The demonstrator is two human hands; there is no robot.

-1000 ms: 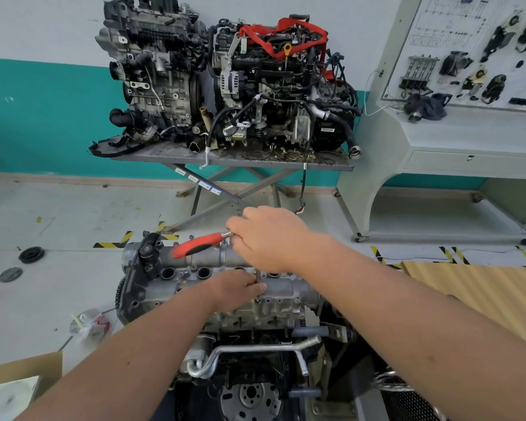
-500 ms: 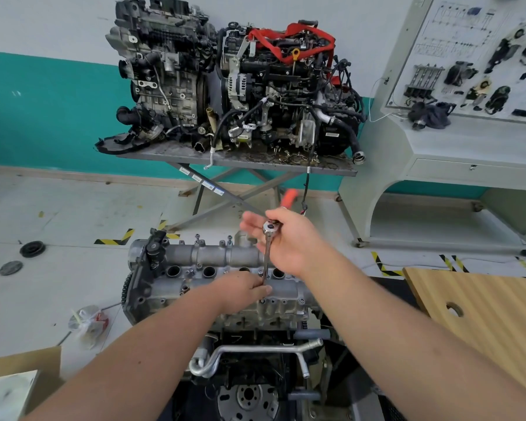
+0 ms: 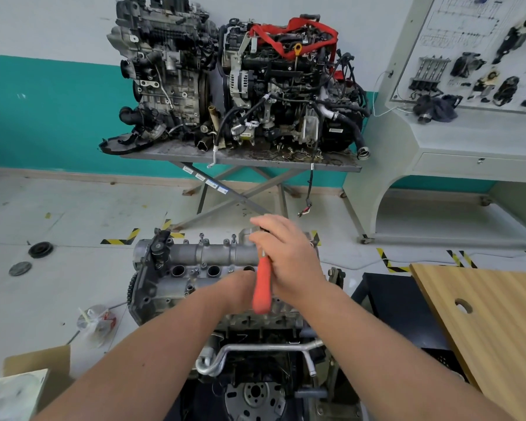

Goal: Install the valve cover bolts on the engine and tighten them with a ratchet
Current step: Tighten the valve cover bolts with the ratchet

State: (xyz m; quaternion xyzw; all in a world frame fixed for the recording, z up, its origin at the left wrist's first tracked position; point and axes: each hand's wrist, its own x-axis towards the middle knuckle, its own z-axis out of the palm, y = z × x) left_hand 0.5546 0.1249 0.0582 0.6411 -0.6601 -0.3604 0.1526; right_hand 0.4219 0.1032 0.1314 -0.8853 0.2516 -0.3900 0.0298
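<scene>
The engine (image 3: 195, 268) sits low at centre. The left hand (image 3: 240, 287) rests on its top — fingers hidden, grip unclear. The right hand (image 3: 289, 256) is wrapped around the ratchet (image 3: 262, 287) — red handle pointing toward the camera.

Two big engines (image 3: 234, 83) sat side by side on a grey folding worktop (image 3: 240, 159) by a green and white wall (image 3: 43, 101). A red strap (image 3: 292, 34) lay over the right one. A grey display board (image 3: 468, 50) with car parts stood to the right. A wooden board (image 3: 483, 323) with a hole was near it. A cardboard box (image 3: 37, 363), a plastic bag (image 3: 94, 322) and two round black caps (image 3: 40, 250) lay on the floor.
</scene>
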